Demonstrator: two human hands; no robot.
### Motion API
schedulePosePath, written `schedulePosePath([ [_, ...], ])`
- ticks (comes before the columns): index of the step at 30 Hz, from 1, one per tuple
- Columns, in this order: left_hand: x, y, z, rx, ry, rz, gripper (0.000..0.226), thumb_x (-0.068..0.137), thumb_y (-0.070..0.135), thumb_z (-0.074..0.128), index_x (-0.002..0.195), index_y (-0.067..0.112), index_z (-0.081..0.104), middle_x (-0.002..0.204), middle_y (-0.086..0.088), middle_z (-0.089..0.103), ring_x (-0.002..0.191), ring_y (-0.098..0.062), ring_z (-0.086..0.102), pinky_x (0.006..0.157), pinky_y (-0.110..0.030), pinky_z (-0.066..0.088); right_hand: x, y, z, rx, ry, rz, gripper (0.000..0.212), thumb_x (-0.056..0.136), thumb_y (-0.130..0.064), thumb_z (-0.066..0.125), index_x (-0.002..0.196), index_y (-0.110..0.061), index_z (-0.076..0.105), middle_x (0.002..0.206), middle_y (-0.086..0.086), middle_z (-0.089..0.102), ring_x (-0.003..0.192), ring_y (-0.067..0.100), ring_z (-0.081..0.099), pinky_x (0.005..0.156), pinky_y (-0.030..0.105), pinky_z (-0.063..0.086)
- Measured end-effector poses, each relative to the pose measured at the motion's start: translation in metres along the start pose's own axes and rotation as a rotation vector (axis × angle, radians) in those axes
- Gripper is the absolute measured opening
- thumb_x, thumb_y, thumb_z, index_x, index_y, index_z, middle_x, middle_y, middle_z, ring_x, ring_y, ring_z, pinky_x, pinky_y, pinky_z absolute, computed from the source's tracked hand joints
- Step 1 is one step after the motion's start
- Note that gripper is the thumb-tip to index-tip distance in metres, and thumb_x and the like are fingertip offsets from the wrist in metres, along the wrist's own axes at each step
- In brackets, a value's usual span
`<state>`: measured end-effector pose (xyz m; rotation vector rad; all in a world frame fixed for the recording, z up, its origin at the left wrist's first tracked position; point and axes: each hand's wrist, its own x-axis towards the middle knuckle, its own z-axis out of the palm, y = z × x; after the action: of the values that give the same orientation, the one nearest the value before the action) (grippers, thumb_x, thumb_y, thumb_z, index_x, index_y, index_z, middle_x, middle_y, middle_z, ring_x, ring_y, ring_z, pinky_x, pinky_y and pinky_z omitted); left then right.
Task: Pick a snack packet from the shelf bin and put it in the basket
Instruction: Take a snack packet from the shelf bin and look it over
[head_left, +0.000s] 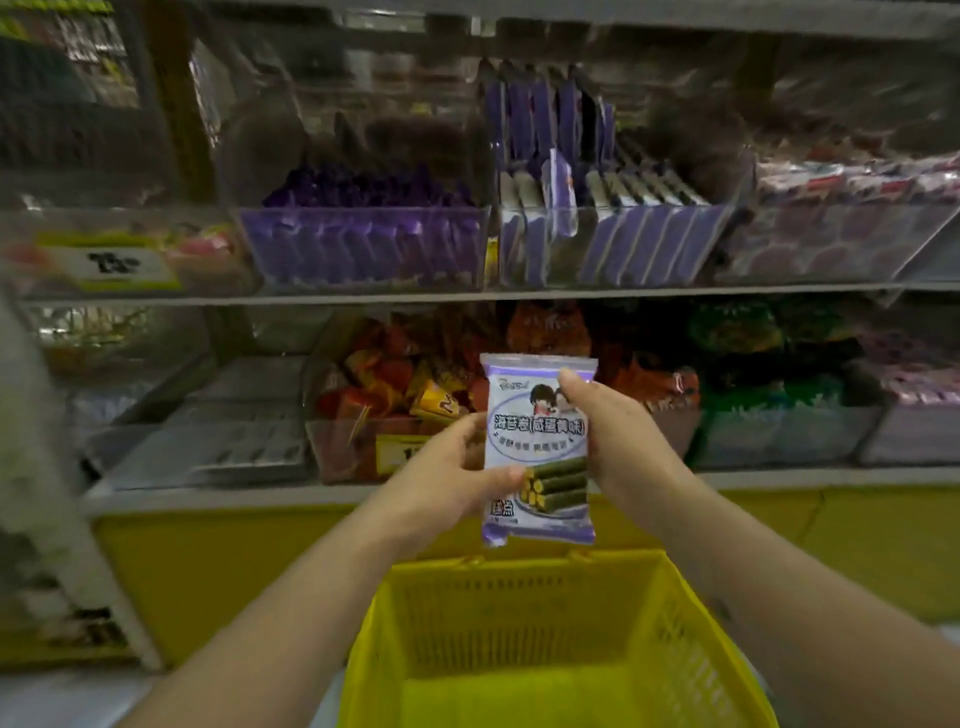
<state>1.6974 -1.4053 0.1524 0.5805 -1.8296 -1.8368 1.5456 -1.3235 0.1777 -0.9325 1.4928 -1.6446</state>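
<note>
While both forearms reach forward in front of the shelves, the left hand (452, 470) grips the snack packet (537, 434) at its left edge. Its thumb lies across the front near the lower left, and the other fingers curl behind.

The right hand (615, 441) grips the right edge. Its thumb tip presses on the front near the top right, over a cartoon figure. The remaining fingers are hidden behind the packet.

Packet: upright, printed face toward the camera, white with purple borders, and a picture of green rolls at lower right. It is held in the air between the two hands, above the far rim of the basket (519, 613) and not inside it.

Basket: yellow plastic with slotted walls, directly below the hands and nearer to the camera.

Lower shelf, just behind the packet: a clear bin of orange and red wrappers (395, 389). The left hand partly covers a yellow label on its front. To its right is a bin of green packets (769, 410). To its left is a bin of grey flat packs (223, 441).

Upper shelf: a bin of purple packets (363, 244) sits left of centre. Right of it, a bin of purple-and-white packets (639, 239) stands them on edge. At far left is a price tag (119, 265), too blurred to read.

A yellow panel (234, 566) runs below the lowest shelf.
</note>
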Motion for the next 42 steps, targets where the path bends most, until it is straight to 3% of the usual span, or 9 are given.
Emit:
schedulePosePath([
  [4,0.007,-0.017,0.002,0.014,0.059,0.012,0.038,0.088,0.005,0.066,0.118,0.025,0.056,0.111,-0.001,0.073,0.101,-0.019,0.07,0.084,-0.039,0.058,0.005,0.012,0.006,0.185,0.014,0.094,0.04,0.094,-0.032,0.056,0.116,0.001,0.061,0.102,0.021,0.072,0.094,0.036,0.071,0.083,0.049,0.057],
  [9,0.015,-0.016,-0.003,-0.225,0.267,0.048,0.025,0.095,0.028,0.056,0.115,0.015,0.065,0.1,-0.004,0.076,0.086,-0.014,0.072,0.06,-0.023,0.054,0.01,0.033,0.014,0.202,-0.067,0.107,0.043,0.09,-0.03,0.058,0.115,0.005,0.061,0.104,0.022,0.072,0.098,0.037,0.069,0.091,0.05,0.053],
  [14,0.021,-0.022,-0.009,-0.431,0.344,-0.018,0.022,0.094,0.017,0.057,0.108,0.003,0.066,0.087,-0.007,0.073,0.074,-0.017,0.067,0.064,-0.029,0.052,0.02,0.043,0.018,0.265,-0.153,0.129,0.045,0.081,-0.027,0.064,0.113,0.005,0.063,0.105,0.024,0.071,0.094,0.034,0.071,0.075,0.04,0.059],
  [19,0.024,-0.026,-0.012,-0.489,0.381,-0.024,0.009,0.093,0.011,0.058,0.089,0.006,0.064,0.069,-0.008,0.071,0.058,-0.014,0.068,0.049,-0.024,0.053,0.029,0.049,0.022,0.33,-0.155,0.162,0.028,0.087,-0.019,0.057,0.103,0.002,0.067,0.098,0.023,0.073,0.086,0.031,0.073,0.064,0.034,0.059],
  [28,0.028,-0.025,-0.017,-0.539,0.446,-0.034,0.024,0.092,0.029,0.06,0.084,0.007,0.066,0.078,-0.017,0.073,0.066,-0.025,0.072,0.053,-0.033,0.057,0.026,0.045,0.028,0.353,-0.157,0.232,0.044,0.101,-0.035,0.038,0.112,0.0,0.062,0.107,0.019,0.072,0.1,0.028,0.07,0.084,0.041,0.054],
  [31,0.027,-0.023,-0.015,-0.586,0.407,-0.042,0.025,0.094,0.029,0.056,0.094,0.007,0.068,0.081,-0.015,0.074,0.069,-0.023,0.073,0.053,-0.032,0.057,0.027,0.044,0.025,0.324,-0.178,0.236,0.046,0.101,-0.04,0.036,0.117,-0.005,0.062,0.11,0.015,0.072,0.102,0.025,0.069,0.084,0.04,0.053],
  [35,0.026,-0.019,-0.017,-0.715,0.369,-0.09,0.036,0.095,0.031,0.053,0.113,0.003,0.066,0.1,-0.017,0.073,0.084,-0.027,0.072,0.07,-0.041,0.059,0.02,0.042,0.014,0.089,-0.305,0.186,0.054,0.091,-0.06,0.035,0.12,-0.026,0.066,0.118,0.002,0.07,0.111,0.02,0.065,0.092,0.042,0.051],
  [39,0.027,-0.017,-0.023,-0.801,0.362,-0.1,0.037,0.097,0.033,0.051,0.112,0.004,0.066,0.101,-0.018,0.073,0.087,-0.028,0.072,0.067,-0.043,0.059,0.012,0.048,0.002,-0.106,-0.457,0.214,0.037,0.092,-0.038,0.058,0.123,-0.019,0.061,0.121,0.007,0.068,0.115,0.026,0.063,0.1,0.052,0.047],
  [42,0.027,-0.017,-0.027,-0.649,0.297,-0.116,0.041,0.091,0.032,0.055,0.121,0.006,0.064,0.117,-0.019,0.068,0.101,-0.03,0.063,0.081,-0.042,0.054,0.01,0.046,-0.001,-0.006,-0.421,0.222,0.031,0.09,-0.031,0.057,0.114,-0.014,0.065,0.11,0.01,0.071,0.101,0.024,0.068,0.086,0.044,0.056],
])
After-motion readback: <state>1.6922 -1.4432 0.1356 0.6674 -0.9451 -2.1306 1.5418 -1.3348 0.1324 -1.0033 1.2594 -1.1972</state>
